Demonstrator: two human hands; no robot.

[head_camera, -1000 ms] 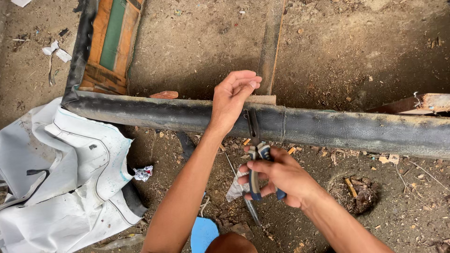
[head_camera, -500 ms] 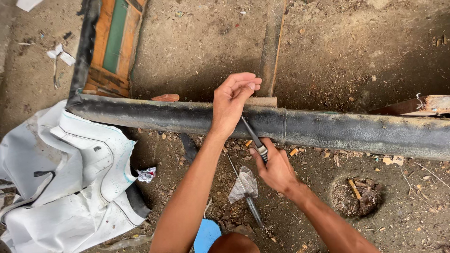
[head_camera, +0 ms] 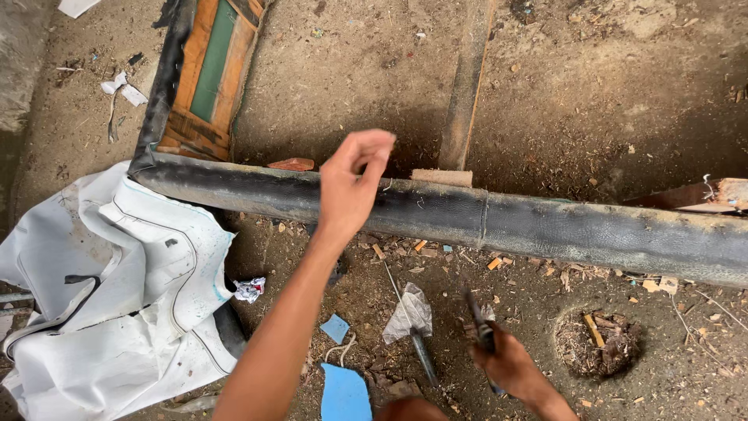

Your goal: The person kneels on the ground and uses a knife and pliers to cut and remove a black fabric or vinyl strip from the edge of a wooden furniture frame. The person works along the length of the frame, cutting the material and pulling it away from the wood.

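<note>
View from above. The left hand [head_camera: 352,187] is raised over the black padded rail [head_camera: 545,222], fingers loosely spread and grasping nothing. The rail runs across the dirt floor [head_camera: 374,70], just beyond that hand. Lower down, near the person, the right hand [head_camera: 506,362] is clenched around the handles of a pair of pliers [head_camera: 479,323], well short of the rail. A screwdriver [head_camera: 421,351] lies on the ground just left of the right hand. White sheeting [head_camera: 109,296] lies crumpled at far left.
</note>
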